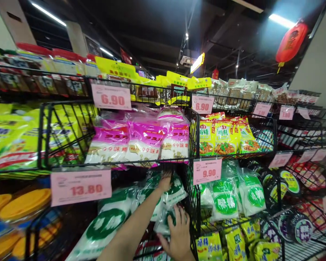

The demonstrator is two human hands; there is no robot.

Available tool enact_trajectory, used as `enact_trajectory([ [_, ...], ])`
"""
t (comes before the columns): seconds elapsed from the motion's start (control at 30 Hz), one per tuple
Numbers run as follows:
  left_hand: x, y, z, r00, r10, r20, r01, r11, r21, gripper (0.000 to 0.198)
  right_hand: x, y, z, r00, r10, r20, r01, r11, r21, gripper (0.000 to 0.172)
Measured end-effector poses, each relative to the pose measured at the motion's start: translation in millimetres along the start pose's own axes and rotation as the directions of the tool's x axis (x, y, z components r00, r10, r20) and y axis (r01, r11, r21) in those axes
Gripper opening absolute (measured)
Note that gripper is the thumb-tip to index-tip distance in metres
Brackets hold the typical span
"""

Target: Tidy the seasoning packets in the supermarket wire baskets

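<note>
My left hand reaches deep into the lower middle wire basket and rests at the top of a green and white plastic bag; its fingers are hard to make out in the shadow. Nearer to me, my right hand has its fingers spread against a smaller clear bag with green print. A large white bag with a green oval leans in the same basket, to the left of my left forearm.
Pink and white bags fill the basket above. A price tag hangs at the left. The black wire divider stands just right of my hands, with green-printed bags beyond. Yellow-lidded jars are at lower left.
</note>
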State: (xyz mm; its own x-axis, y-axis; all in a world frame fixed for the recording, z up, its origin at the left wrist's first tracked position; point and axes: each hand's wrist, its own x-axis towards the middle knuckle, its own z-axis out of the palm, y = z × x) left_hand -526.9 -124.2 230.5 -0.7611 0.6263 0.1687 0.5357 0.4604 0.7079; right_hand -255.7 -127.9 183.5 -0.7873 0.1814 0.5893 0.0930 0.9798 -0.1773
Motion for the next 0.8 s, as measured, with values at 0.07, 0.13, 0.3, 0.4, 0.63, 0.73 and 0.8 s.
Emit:
enact_trajectory([
  [0.07, 15, -2, 0.9, 0.998, -0.058, -0.016, 0.059, 0.992, 0.108, 0.069, -1, 1, 1, 1.0, -0.018, 0.018, 0.018, 1.0, -0.024, 0.06],
  [0.13, 25, -5, -0.6, 0.994, -0.106, -0.008, 0.105, 0.976, 0.19, 0.065, 0, 1, 1, 0.999, -0.024, 0.022, 0.025, 0.999, -0.043, 0.062],
  [0.3, 17, 3, -12.2, 0.995, -0.021, 0.102, -0.007, 0.962, 0.274, 0.023, 1, -2, -1, 0.999, -0.019, 0.028, 0.02, 0.999, -0.032, 0.059],
  [0.4, -15, 15, -18.9, 0.983, 0.091, 0.16, -0.133, 0.953, 0.273, 0.009, 2, -3, -2, 1.0, -0.015, 0.021, 0.015, 1.0, -0.012, 0.058],
  [0.63, -103, 0, -42.3, 0.792, 0.528, 0.307, -0.589, 0.793, 0.156, 0.027, 4, -5, -2, 1.0, -0.001, -0.011, 0.001, 1.0, 0.014, 0.055],
  [0.73, -115, -11, -52.7, 0.881, 0.469, 0.065, -0.474, 0.872, 0.123, 0.033, 4, -6, -3, 0.999, 0.001, -0.033, 0.0, 1.0, 0.023, 0.055],
  [0.8, -114, -13, -52.3, 0.943, 0.316, -0.099, -0.32, 0.947, -0.018, 0.045, 4, -6, -4, 0.999, -0.002, -0.032, 0.003, 1.0, 0.025, 0.055],
])
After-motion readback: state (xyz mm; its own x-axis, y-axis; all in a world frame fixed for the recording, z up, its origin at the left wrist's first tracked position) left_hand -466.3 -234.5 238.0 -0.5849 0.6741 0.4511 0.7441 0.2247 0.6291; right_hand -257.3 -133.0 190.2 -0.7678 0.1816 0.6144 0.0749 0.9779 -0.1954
